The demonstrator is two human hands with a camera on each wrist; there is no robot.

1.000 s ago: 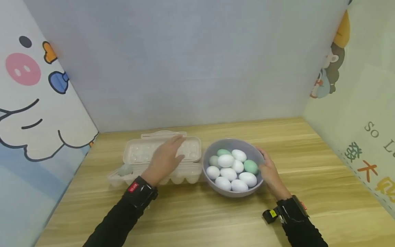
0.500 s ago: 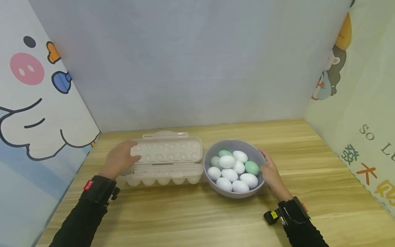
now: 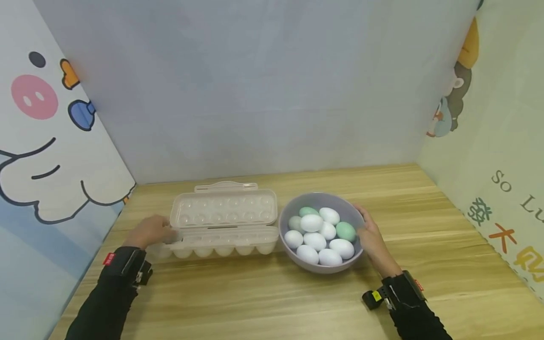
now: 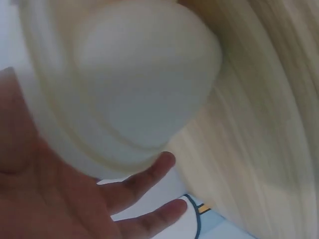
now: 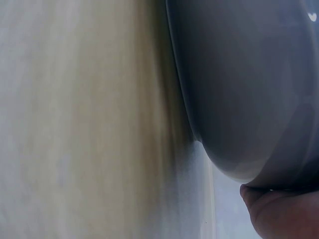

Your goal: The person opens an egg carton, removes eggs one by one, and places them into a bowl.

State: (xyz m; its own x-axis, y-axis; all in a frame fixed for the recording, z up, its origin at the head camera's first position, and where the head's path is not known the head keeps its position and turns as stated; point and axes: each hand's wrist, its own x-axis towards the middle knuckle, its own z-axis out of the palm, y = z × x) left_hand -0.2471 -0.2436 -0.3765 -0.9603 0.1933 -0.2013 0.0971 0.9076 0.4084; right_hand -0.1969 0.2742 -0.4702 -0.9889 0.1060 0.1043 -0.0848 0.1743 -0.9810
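My left hand (image 3: 148,231) reaches over the left end of a clear plastic egg carton (image 3: 223,238), whose lid (image 3: 225,208) lies flipped back. Its fingers bend down on the pale greenish egg in that end, and the hand hides the egg. In the left wrist view, a rounded cup of the carton (image 4: 144,74) fills the top, with two spread fingers (image 4: 149,179) beside its rim. On the right, my right hand (image 3: 374,241) grips the rim of a grey-purple bowl (image 3: 320,269). White eggs (image 3: 314,241) and a few green eggs (image 3: 346,231) are heaped in it.
The carton and bowl stand side by side on a wood-grain table (image 3: 255,302). A grey backdrop (image 3: 272,94) closes off the rear. Printed panels stand at the left (image 3: 55,189) and right (image 3: 501,141).
My left hand has swung left from above the carton's lid and dropped to its left end, covering the egg seen there before. The right hand stays on the bowl.
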